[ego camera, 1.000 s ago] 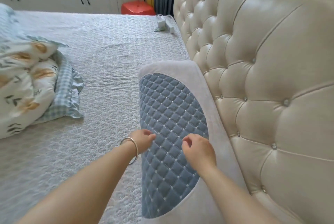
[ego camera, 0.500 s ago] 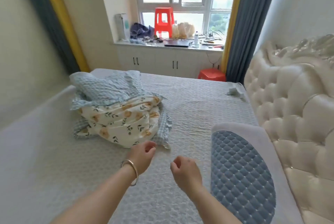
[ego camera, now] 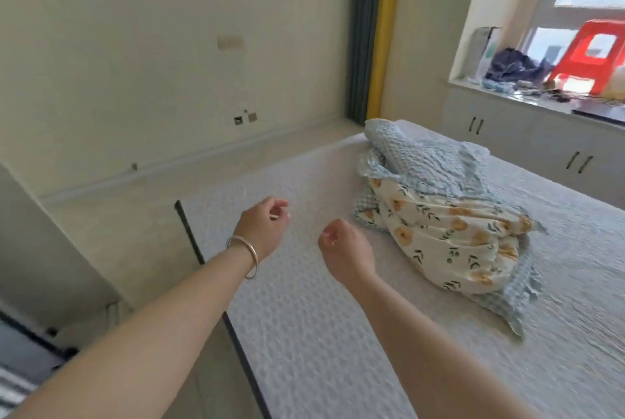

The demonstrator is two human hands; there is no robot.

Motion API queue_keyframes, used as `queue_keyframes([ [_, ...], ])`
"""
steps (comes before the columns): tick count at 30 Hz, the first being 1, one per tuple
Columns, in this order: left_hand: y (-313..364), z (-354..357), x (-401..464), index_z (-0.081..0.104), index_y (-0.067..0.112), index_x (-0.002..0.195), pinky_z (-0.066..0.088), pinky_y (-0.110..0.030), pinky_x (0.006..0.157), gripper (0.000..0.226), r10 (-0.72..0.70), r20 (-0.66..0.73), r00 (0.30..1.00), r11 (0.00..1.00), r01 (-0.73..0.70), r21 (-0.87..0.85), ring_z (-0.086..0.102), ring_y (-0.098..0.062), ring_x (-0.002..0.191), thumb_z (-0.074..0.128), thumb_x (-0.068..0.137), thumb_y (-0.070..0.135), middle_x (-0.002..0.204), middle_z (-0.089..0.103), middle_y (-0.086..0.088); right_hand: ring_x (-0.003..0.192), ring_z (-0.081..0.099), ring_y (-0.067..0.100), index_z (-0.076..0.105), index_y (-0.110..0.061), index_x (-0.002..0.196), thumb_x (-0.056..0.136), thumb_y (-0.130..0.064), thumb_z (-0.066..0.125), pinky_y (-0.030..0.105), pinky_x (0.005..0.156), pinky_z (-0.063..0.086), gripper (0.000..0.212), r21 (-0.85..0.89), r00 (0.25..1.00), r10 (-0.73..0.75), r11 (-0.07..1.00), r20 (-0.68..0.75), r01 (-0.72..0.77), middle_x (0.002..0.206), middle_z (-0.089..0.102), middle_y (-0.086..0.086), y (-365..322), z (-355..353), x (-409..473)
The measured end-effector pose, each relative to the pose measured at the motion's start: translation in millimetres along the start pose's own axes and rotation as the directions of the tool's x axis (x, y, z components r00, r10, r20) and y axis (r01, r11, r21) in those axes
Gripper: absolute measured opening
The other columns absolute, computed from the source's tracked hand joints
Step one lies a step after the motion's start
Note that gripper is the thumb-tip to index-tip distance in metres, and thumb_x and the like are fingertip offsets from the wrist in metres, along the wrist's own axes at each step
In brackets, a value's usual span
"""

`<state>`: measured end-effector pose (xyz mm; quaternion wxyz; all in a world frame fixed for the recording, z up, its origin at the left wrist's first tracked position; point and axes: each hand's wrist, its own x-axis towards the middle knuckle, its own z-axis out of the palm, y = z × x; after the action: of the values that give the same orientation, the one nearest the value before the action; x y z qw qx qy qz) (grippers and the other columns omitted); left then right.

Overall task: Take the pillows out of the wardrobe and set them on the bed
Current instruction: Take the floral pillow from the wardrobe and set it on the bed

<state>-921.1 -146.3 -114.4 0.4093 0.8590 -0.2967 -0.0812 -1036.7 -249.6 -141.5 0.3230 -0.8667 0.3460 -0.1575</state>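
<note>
1. Over the near-left part of the bed [ego camera: 338, 334], both hands hang empty in the air: left hand [ego camera: 262, 231] with a bangle [ego camera: 244, 251] at the wrist, right hand [ego camera: 345, 251] beside it, a gap between them.
2. Fingers on both hands are curled loosely inward, gripping nothing; neither touches the cover.
3. Versus half a second ago: view has swung left. The blue quilted pillow and tufted headboard are out of frame; bare wall [ego camera: 152, 46] and floor [ego camera: 128, 232] have come in. Hands kept the same loose curl.
4. Task thing: no pillow or wardrobe visible now.
5. Crumpled floral and check bedding [ego camera: 449, 212] lies right of the hands, apart from them.
6. Bed's left edge, a dark line [ego camera: 189, 232], runs diagonally just under the left forearm; open floor strip between it and the wall.
7. Far end: window ledge [ego camera: 527, 99] with a red stool [ego camera: 592, 56], cabinets [ego camera: 541, 144] below, curtain [ego camera: 375, 29] in the corner.
</note>
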Motion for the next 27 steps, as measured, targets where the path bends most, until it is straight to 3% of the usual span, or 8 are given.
queue_keyframes([
  [3, -49.1, -60.0, 26.7, 0.059, 0.018, 0.116, 0.042, -0.024, 0.079, 0.026, -0.059, -0.074, 0.996, 0.998, 0.059, 0.005, 0.056, -0.013, 0.093, 0.053, 0.091, 0.023, 0.115, 0.062, -0.001, 0.109, 0.052, 0.022, 0.052, -0.019, 0.120, 0.091, -0.035, 0.048, 0.029, 0.083, 0.039, 0.033, 0.041, 0.995, -0.096, 0.995, 0.011, 0.096, 0.116, 0.060, 0.003, -65.5, 46.3, 29.4],
  [10, -162.8, -195.5, 76.9, 0.048, 0.015, 0.131, 0.038, -0.031, 0.098, 0.046, -0.219, -0.276, 0.936, 0.967, 0.246, 0.065, 0.052, -0.025, 0.116, 0.057, 0.086, 0.024, 0.133, 0.048, -0.010, 0.122, 0.042, 0.021, 0.042, -0.022, 0.133, 0.091, -0.043, 0.046, 0.035, 0.098, 0.036, 0.048, 0.136, 0.963, -0.230, 0.968, 0.142, 0.211, 0.129, 0.053, 0.001, -207.4, 150.1, 96.5],
  [15, -231.7, -260.5, 101.5, 0.045, 0.016, 0.132, 0.038, -0.030, 0.093, 0.047, -0.338, -0.406, 0.849, 0.930, 0.368, -0.004, 0.051, -0.026, 0.115, 0.055, 0.088, 0.027, 0.136, 0.042, -0.010, 0.121, 0.041, 0.019, 0.041, -0.023, 0.133, 0.090, -0.043, 0.045, 0.035, 0.096, 0.037, 0.048, 0.179, 0.911, -0.338, 0.937, 0.237, 0.302, 0.128, 0.053, -0.001, -296.3, 223.4, 122.5],
  [21, -304.6, -314.7, 135.3, 0.047, 0.013, 0.131, 0.042, -0.040, 0.101, 0.047, -0.474, -0.541, 0.694, 0.862, 0.491, -0.126, 0.050, -0.030, 0.119, 0.056, 0.087, 0.024, 0.138, 0.041, -0.012, 0.120, 0.043, 0.018, 0.045, -0.024, 0.129, 0.089, -0.046, 0.046, 0.035, 0.093, 0.039, 0.046, 0.196, 0.779, -0.466, 0.884, 0.419, 0.424, 0.123, 0.057, -0.002, -383.1, 301.4, 166.0],
  [27, -370.5, -368.0, 174.9, 0.042, 0.006, 0.135, 0.044, -0.045, 0.097, 0.050, -0.628, -0.661, 0.410, 0.748, 0.552, -0.368, 0.051, -0.036, 0.115, 0.053, 0.088, 0.020, 0.139, 0.039, -0.018, 0.118, 0.044, 0.018, 0.046, -0.024, 0.128, 0.089, -0.046, 0.045, 0.034, 0.090, 0.039, 0.045, 0.240, 0.624, -0.568, 0.812, 0.536, 0.533, 0.121, 0.057, -0.002, -460.0, 383.6, 209.0],
])
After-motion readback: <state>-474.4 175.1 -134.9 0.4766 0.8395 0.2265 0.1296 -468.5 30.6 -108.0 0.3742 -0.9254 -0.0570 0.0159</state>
